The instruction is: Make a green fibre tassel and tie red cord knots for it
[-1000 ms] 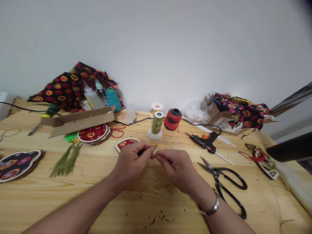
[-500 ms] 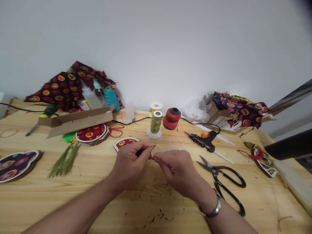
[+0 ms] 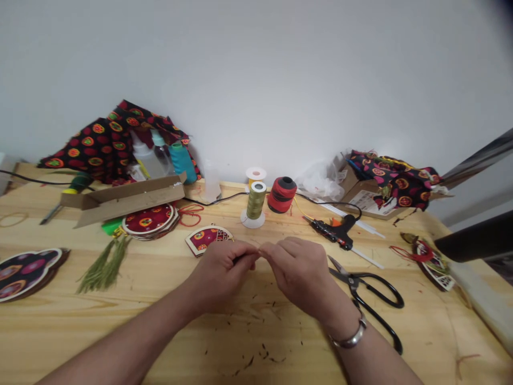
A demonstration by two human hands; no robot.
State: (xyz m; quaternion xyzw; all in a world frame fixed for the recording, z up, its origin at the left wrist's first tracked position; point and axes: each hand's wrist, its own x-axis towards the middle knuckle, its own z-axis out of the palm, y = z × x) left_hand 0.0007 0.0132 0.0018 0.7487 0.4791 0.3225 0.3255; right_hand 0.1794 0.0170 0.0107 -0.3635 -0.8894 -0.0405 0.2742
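Observation:
My left hand (image 3: pixel 224 270) is closed in a pinch above the table, with thumb and forefinger pressed together. Its fingertips meet those of my right hand (image 3: pixel 298 272), also pinched. Between them is a fine thread, mostly hidden by the fingers; only a thin strand shows above the fingertips. Just behind my left hand lies a fan-shaped fabric ornament (image 3: pixel 204 239) with a pale wooden rim and lattice corner. Beyond the hands stand an olive thread spool (image 3: pixel 255 204) and a red thread cone (image 3: pixel 282 195). Black-handled scissors (image 3: pixel 354 280) lie open beside my right wrist.
A glue gun (image 3: pixel 339 232) with its cord lies at right, before a cardboard box (image 3: pixel 366 200). To the left are a long carton tray (image 3: pixel 132 199), round ornaments (image 3: pixel 148 219) with a green tassel (image 3: pixel 105 264), and patterned cloth (image 3: pixel 98 141). Dark scraps (image 3: pixel 250 361) litter the front.
My hands have drawn together, and my right hand has turned with its knuckles higher. The yellow thread end that stuck out above my left fingertips no longer shows there. More of the fan-shaped ornament is visible.

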